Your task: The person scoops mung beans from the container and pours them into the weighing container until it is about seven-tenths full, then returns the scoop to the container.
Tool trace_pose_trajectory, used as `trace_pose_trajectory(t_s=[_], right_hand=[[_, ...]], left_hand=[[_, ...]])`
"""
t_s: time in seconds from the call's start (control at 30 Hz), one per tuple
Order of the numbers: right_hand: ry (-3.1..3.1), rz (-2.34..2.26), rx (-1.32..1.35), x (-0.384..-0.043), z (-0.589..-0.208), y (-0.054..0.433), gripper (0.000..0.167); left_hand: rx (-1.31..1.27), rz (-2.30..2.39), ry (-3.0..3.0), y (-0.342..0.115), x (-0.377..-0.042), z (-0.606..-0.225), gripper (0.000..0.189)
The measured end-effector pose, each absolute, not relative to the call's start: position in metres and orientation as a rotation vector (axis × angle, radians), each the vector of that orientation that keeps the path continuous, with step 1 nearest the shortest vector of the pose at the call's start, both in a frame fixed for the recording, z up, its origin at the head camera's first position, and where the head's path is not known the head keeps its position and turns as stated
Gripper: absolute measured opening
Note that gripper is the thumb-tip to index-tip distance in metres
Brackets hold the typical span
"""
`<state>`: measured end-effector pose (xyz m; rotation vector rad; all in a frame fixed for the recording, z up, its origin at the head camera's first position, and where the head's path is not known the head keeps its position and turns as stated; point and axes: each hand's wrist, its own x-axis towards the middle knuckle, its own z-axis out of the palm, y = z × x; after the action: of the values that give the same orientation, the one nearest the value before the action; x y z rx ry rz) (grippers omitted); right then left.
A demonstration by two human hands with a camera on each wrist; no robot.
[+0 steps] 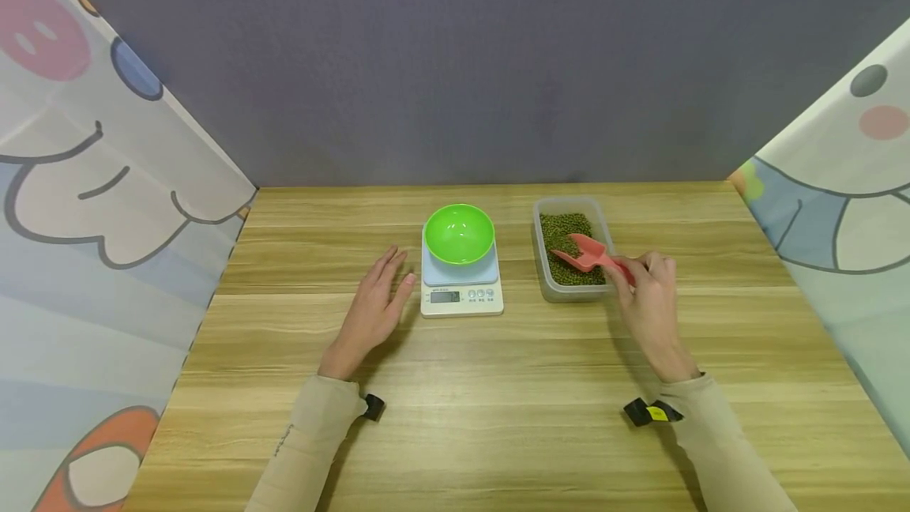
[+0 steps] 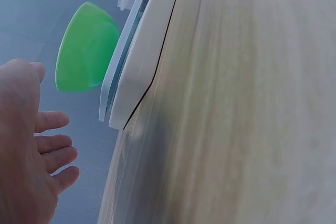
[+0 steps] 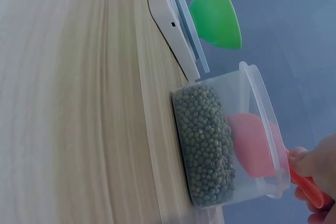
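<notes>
My right hand [image 1: 650, 306] grips the handle of a red scoop [image 1: 588, 253], seen from the side in the right wrist view. The scoop's head is inside a clear plastic container [image 3: 247, 77], close over the green mung beans [image 3: 202, 145] that fill its lower part. My left hand [image 1: 375, 299], fingers extended and holding nothing, hovers just left of a white kitchen scale [image 1: 462, 308]. A bright green bowl [image 1: 459, 235] sits on the scale's platform, and its inside looks empty from above. In the left wrist view the bowl [image 2: 86, 51] is beyond my fingers [image 2: 58, 142].
The scale's small display [image 1: 445, 297] and buttons face me. Everything stands on a wood-grain table [image 1: 498, 401], with a grey panel [image 1: 490, 62] behind it. Cartoon-printed cloths [image 1: 107, 180] flank both sides. A black wrist strap [image 1: 652, 412] shows at my right sleeve.
</notes>
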<state>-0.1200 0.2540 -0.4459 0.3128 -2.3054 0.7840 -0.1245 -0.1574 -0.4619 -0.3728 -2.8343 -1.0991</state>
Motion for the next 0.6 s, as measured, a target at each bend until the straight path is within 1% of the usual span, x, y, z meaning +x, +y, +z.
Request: trace_pose_trajectory(t_s=[0.07,0.1,0.23,0.27,0.37,0.6], right_hand=[[-2.298,0.789,0.315,-0.1196,-0.446,0.2557,0.024],[-2.297,0.789,0.316,-0.1195,-0.4461,0.2564,0.028],[-2.3,0.793,0.316,-0.1189,-0.4468,0.2583,0.061],[-2.301,0.792,0.315,-0.1188,-0.4469,0.2585,0.066],[-2.301,0.794,0.313,-0.1184,-0.4465,0.2586,0.07],[-2.307,0.801,0.301,-0.117,-0.4456,0.2588,0.068]], left_hand=[[-0.37,-1.101,-2.839,-0.157,-0.1242,-0.4614,0.058],[-0.369,-1.102,-2.841,-0.1569,-0.1241,-0.4614,0.058],[-0.37,-1.1,-2.841,-0.1565,-0.1243,-0.4618,0.057],[-0.371,-1.1,-2.84,-0.1565,-0.1244,-0.4621,0.057],[-0.375,-1.098,-2.838,-0.1562,-0.1248,-0.4627,0.057],[-0.373,-1.103,-2.842,-0.1558,-0.1252,-0.4638,0.058]])
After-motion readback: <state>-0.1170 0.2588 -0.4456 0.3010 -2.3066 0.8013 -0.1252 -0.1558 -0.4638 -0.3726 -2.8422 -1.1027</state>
